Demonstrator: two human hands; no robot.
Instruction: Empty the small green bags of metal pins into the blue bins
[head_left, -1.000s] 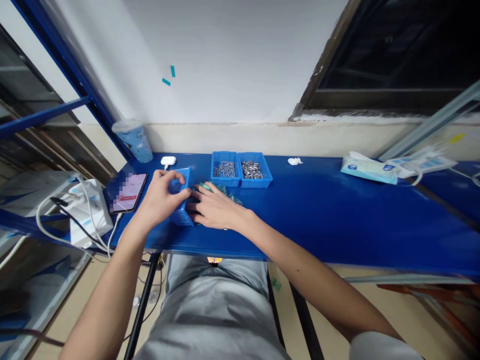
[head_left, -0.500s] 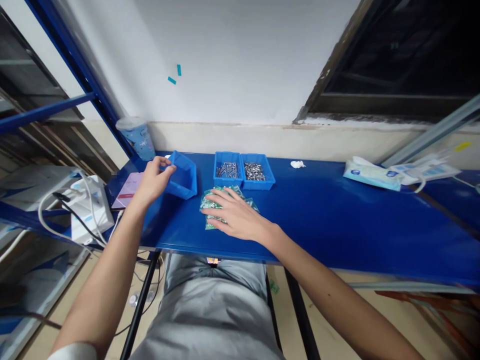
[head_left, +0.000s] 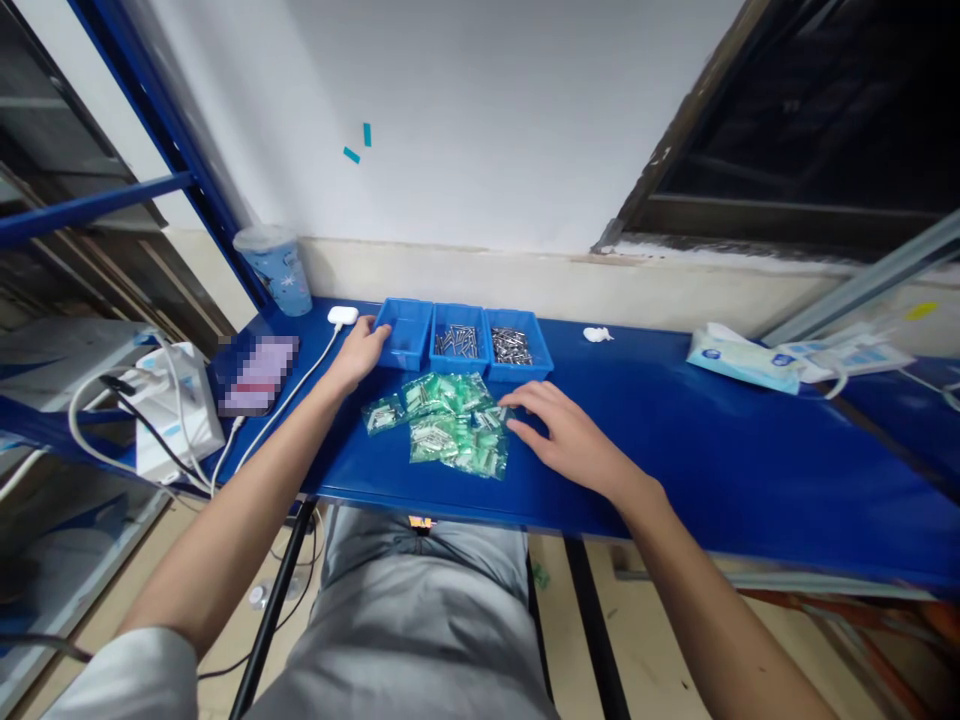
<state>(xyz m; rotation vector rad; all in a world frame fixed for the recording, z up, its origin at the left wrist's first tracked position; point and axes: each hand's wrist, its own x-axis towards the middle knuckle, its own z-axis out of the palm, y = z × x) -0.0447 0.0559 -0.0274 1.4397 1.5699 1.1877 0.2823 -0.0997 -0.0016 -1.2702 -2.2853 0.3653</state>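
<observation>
My left hand (head_left: 360,352) is at the left end of a row of blue plastic bins, its fingers closed on the side wall of the leftmost bin (head_left: 405,335). Nothing shows inside that bin. Beside it, the middle bin (head_left: 459,340) and the right bin (head_left: 513,345) hold loose metal screws. In front of the bins lies a spread pile of small green-printed clear packets (head_left: 450,425) with small parts inside. My right hand (head_left: 566,435) is open at the pile's right edge, fingertips close to the packets; whether they touch cannot be made out.
A blue tumbler (head_left: 274,270) stands at the back left. Near it are a white charger (head_left: 343,316), a phone (head_left: 259,375) and a white power strip (head_left: 176,415) with cables. A crumpled tissue (head_left: 597,334) and a tissue pack (head_left: 742,360) lie rightward on the blue table (head_left: 675,450).
My left hand has brought the tilted bin right and set it flat against the other two. My right hand has lifted off the packets and moved right, uncovering the pile.
</observation>
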